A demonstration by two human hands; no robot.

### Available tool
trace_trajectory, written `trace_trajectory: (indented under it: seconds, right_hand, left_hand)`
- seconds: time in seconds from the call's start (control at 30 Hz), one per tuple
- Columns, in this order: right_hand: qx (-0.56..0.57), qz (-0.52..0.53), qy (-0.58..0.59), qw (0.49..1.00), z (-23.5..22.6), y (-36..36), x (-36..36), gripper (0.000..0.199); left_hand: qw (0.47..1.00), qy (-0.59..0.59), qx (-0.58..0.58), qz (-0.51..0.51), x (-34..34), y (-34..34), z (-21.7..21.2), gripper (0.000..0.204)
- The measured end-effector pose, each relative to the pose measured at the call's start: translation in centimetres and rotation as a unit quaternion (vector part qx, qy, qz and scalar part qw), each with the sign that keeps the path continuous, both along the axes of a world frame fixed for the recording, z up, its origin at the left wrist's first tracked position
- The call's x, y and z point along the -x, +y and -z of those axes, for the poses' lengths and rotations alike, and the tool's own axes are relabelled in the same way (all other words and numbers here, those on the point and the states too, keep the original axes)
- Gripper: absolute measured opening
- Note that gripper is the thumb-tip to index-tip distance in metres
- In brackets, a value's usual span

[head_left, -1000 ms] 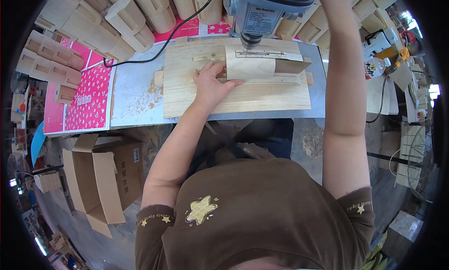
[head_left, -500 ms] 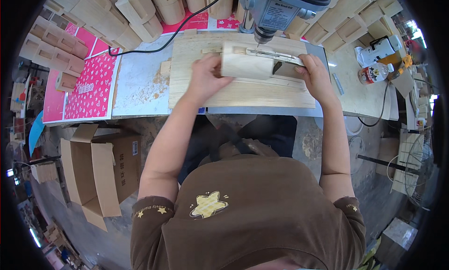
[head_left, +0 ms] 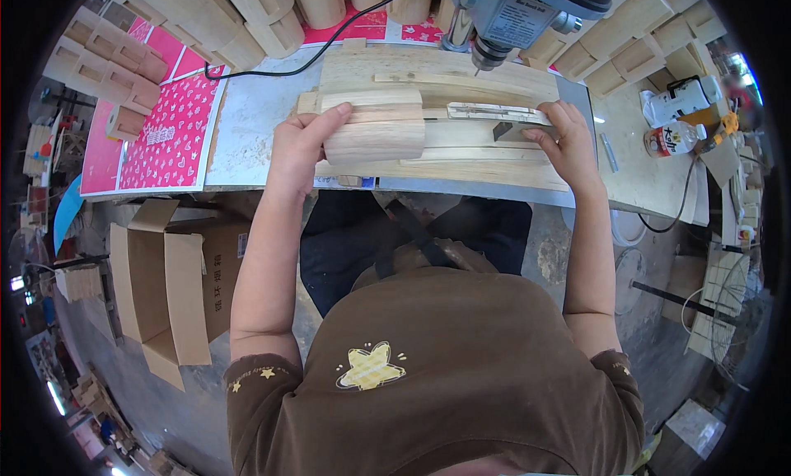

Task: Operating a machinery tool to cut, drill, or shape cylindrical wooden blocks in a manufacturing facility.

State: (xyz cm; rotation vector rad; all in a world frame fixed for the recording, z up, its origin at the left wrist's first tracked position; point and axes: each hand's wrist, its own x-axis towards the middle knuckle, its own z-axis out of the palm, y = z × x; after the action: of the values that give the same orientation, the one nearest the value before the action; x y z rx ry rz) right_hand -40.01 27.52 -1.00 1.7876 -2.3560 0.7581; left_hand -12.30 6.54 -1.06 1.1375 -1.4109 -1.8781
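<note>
My left hand (head_left: 298,150) grips the left end of a pale, rounded wooden block (head_left: 375,130), thumb on top and fingers hidden behind it. The block lies over flat wooden boards (head_left: 354,64), its curved, grained side up. Farther right, my right hand (head_left: 568,142) pinches the end of a narrow, marked drilling jig strip (head_left: 494,111) with a dark plate (head_left: 502,131) beneath it. A gap separates block and strip. Behind them hangs the chuck (head_left: 490,56) of a grey bench drill (head_left: 515,14), just above the boards.
Stacks of similar notched wooden blocks (head_left: 107,72) line the back and both sides. A black cable (head_left: 309,62) crosses the back left. On the right stand a bottle (head_left: 669,140) and a blue marker-like stick (head_left: 609,153). An open cardboard box (head_left: 185,286) is on the floor at left.
My left hand has drawn the wooden block left, off the jig strip, and the block is turned so its rounded side faces up. My right hand still holds the strip.
</note>
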Motion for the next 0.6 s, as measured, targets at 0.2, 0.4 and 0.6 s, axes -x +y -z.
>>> trace_trajectory:
  seconds: [0.2, 0.4, 0.6]
  right_hand:
    - [0.027, -0.025, 0.001, 0.999, -0.1, 0.1, -0.4, 0.033]
    - [0.035, -0.002, -0.002, 0.999, 0.0, 0.2, -0.5, 0.031]
    - [0.039, -0.015, -0.009, 0.999, -0.1, 0.4, -0.5, 0.031]
  left_hand:
    - [0.996, -0.051, 0.065, 0.026, 2.0, 0.4, 2.0, 0.042]
    - [0.995, -0.055, 0.069, 0.048, 2.8, -0.6, 2.0, 0.044]
    - [0.983, -0.13, 0.129, 0.021, 3.0, 0.5, 0.3, 0.05]
